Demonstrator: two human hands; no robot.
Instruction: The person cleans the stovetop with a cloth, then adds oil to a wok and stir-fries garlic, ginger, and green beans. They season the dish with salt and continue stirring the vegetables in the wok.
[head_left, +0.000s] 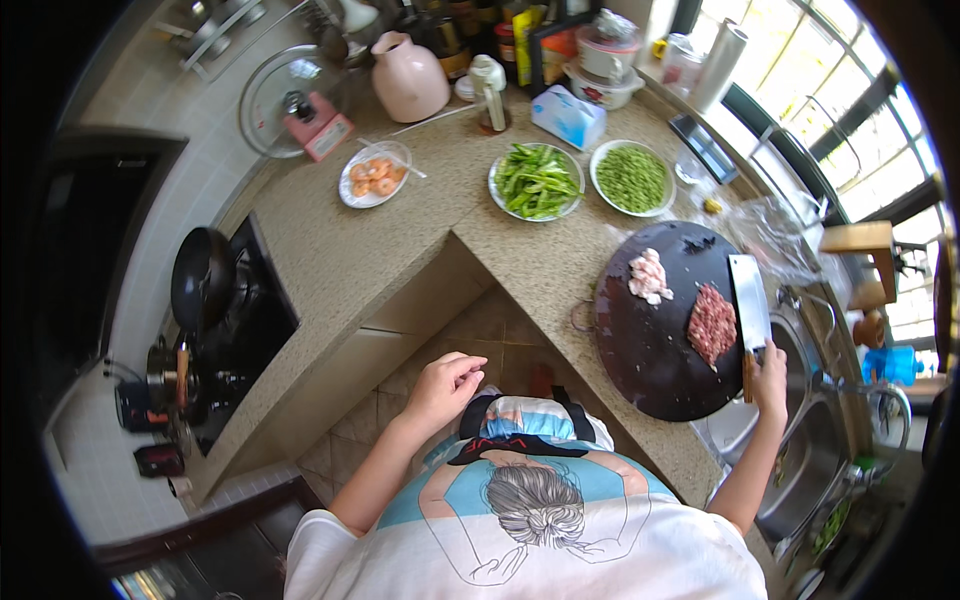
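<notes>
My right hand is at the cleaver, its fingers against the top of the wooden handle. Whether they close around it is hard to see. The cleaver lies along the right side of a round dark chopping board, blade pointing away from me. Beside the blade is a flat heap of minced meat. Farther left on the board sit pale pieces of fatty meat. My left hand hovers before my body, away from the counter, empty, with fingers loosely bent and thumb apart.
Behind the board stand plates of sliced green peppers and chopped greens. Shrimp fill a small plate farther left. A metal sink adjoins the board's right. At far left, a wok rests by the cooktop.
</notes>
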